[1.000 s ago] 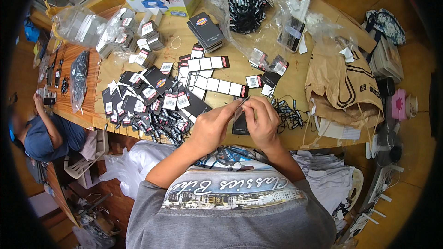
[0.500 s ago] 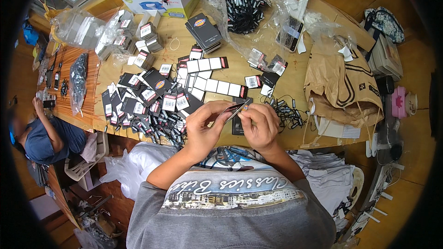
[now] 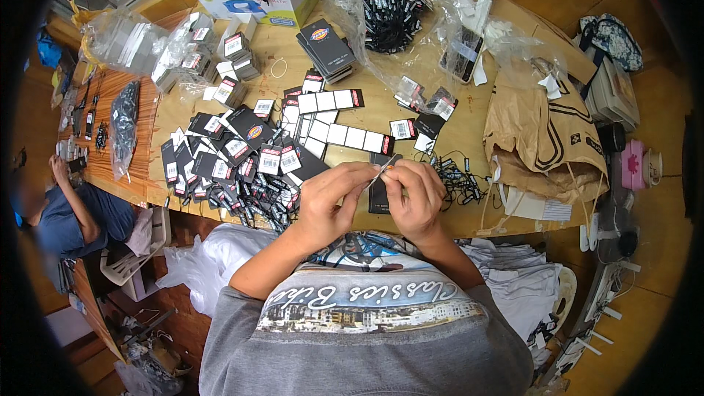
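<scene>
Between the fingertips of my two hands is a dark hang tag (image 3: 383, 168), seen almost edge-on above the table's near edge. My left hand (image 3: 330, 194) pinches its left side, and my right hand (image 3: 415, 199) pinches the right side, fingers curled. Beneath them a dark card (image 3: 378, 199) lies on the table, partly hidden by the hands. To the left spreads a heap of black-and-white hang tags (image 3: 220, 165) with black strings. Beyond my hands lie strips of white stickers (image 3: 352, 138). Right of my right hand is a tangle of black tag strings (image 3: 460, 180).
A stack of dark cards (image 3: 326, 51) stands farther back, near a white box (image 3: 282, 11) of black strings. Clear plastic surrounds a bundle of strings (image 3: 392, 18). A phone (image 3: 462, 57) and tan striped cloth (image 3: 546, 128) lie right. Another person (image 3: 81, 213) sits far left.
The hang tag between my hands has turned more edge-on, so less of its face shows. My left fingers have shifted slightly around it.
</scene>
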